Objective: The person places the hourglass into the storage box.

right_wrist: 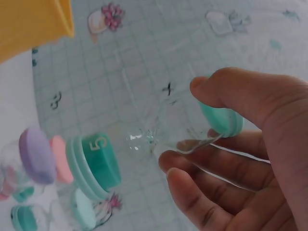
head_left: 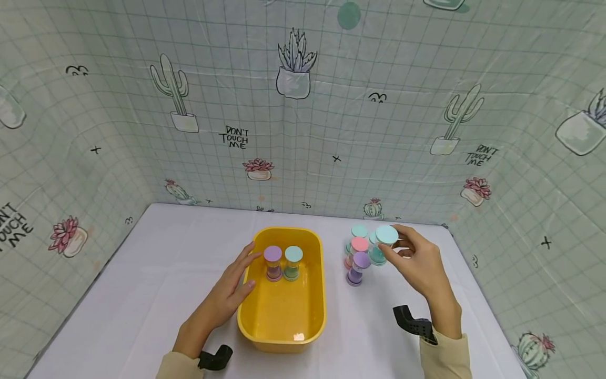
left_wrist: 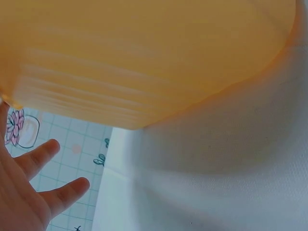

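Note:
My right hand (head_left: 418, 260) holds a sand timer (head_left: 386, 235) with teal caps by its upper part, between thumb and fingers. In the right wrist view its clear glass and a cap (right_wrist: 98, 166) marked 5 show. Beside it stand a pink sand timer (head_left: 360, 245), a purple sand timer (head_left: 361, 261) and teal ones (head_left: 359, 231). My left hand (head_left: 222, 295) rests at the left rim of a yellow bin (head_left: 279, 337), fingers spread and fairly straight. Inside the bin, a purple sand timer (head_left: 273, 254) and a teal sand timer (head_left: 293, 255) stand upright side by side.
A white cloth covers the table (head_left: 156, 295). Behind and at both sides hangs a grid-patterned curtain (head_left: 307, 131) with cactus drawings. Each wrist wears a black mount (head_left: 414, 323). The bin stands between the left hand and the timers on the right.

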Available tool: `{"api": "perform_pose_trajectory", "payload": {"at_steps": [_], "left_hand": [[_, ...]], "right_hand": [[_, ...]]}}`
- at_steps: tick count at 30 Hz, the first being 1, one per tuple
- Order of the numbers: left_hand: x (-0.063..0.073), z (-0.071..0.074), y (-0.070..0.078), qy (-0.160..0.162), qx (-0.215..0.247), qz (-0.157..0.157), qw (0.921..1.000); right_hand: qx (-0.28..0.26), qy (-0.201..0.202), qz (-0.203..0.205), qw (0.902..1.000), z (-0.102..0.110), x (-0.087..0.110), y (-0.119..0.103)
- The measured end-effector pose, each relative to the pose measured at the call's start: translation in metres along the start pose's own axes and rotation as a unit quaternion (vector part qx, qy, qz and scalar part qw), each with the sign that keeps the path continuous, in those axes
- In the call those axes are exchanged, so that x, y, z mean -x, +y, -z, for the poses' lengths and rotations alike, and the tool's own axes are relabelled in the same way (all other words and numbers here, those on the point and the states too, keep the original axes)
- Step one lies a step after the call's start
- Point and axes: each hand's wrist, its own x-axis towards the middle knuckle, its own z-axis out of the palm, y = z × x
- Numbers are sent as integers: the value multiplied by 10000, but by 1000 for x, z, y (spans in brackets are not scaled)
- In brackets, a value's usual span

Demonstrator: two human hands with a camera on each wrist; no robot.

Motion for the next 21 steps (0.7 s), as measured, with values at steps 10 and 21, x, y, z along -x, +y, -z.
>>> {"api": "perform_pose_trajectory", "payload": {"at_steps": [10,21], "left_hand": [[1,0,1,3,-12,6,10000],[1,1,0,-41,-46,-11,10000]], "right_hand": [[-318,-1130,767,9901,-11,-15,-47],[-872,-2500,1098,9580,-33,-44,-91]]}}
